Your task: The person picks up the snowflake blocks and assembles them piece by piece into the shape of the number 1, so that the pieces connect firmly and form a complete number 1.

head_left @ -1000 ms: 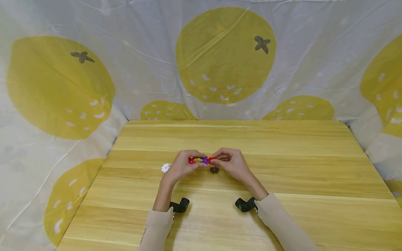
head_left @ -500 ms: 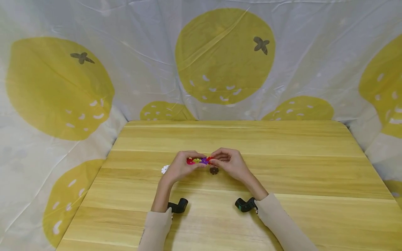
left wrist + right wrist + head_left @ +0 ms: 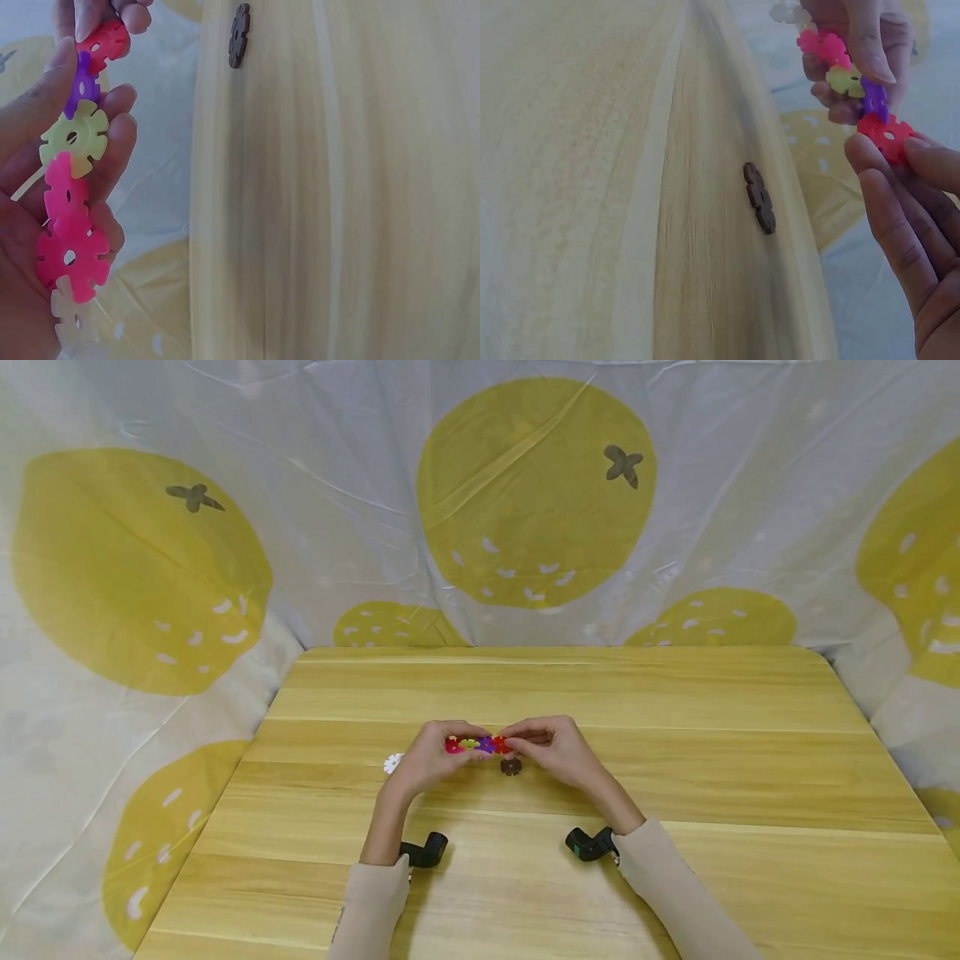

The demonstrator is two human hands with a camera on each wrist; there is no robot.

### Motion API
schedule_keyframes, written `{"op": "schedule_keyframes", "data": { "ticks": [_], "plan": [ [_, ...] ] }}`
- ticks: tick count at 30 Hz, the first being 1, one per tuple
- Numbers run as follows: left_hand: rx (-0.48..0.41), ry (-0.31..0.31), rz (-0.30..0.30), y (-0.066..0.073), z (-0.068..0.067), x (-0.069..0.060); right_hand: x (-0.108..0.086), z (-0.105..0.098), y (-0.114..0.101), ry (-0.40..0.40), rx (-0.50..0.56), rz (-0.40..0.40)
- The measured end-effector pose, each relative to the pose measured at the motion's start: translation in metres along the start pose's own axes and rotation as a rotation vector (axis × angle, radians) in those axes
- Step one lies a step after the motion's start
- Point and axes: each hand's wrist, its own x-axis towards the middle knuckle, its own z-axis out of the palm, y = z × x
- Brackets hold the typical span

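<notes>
A chain of joined notched discs spans both hands: white, pink, yellow (image 3: 73, 138), purple (image 3: 82, 88) and red (image 3: 104, 45). The left hand (image 3: 434, 762) holds the chain along its palm, with the thumb by the purple disc. Thumb and fingers of the right hand (image 3: 559, 757) pinch the red disc (image 3: 887, 138) at the chain's end, where it meets the purple disc (image 3: 874, 99). On the table just below the hands lies a dark brown disc (image 3: 511, 767). A white disc (image 3: 393, 763) shows beside the left hand, partly behind it in the head view.
The wooden table (image 3: 675, 693) reaches to a hanging cloth (image 3: 360, 510) with yellow fruit prints at the back and sides. A black camera mount sits at each wrist, left (image 3: 427, 850) and right (image 3: 588, 844), over the table's near part.
The right hand's fingers have shifted slightly right on the red disc, more of which shows now. The left hand has drifted a little left with the chain. The brown disc has stayed put.
</notes>
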Motion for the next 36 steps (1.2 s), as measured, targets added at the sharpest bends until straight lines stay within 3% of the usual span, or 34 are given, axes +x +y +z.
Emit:
{"op": "schedule_keyframes", "data": {
  "ticks": [13, 24, 36],
  "plan": [
    [-0.002, 0.004, 0.056, -0.001, 0.009, 0.004, 0.0, 0.002, 0.004, 0.035, 0.01, -0.007],
    [-0.005, -0.032, -0.028, -0.003, -0.002, -0.001, 0.002, 0.008, 0.004, 0.013, 0.12, -0.016],
    [0.034, -0.027, -0.037, 0.0, -0.007, -0.003, 0.002, 0.01, 0.008, 0.009, 0.18, -0.029]
  ]
}}
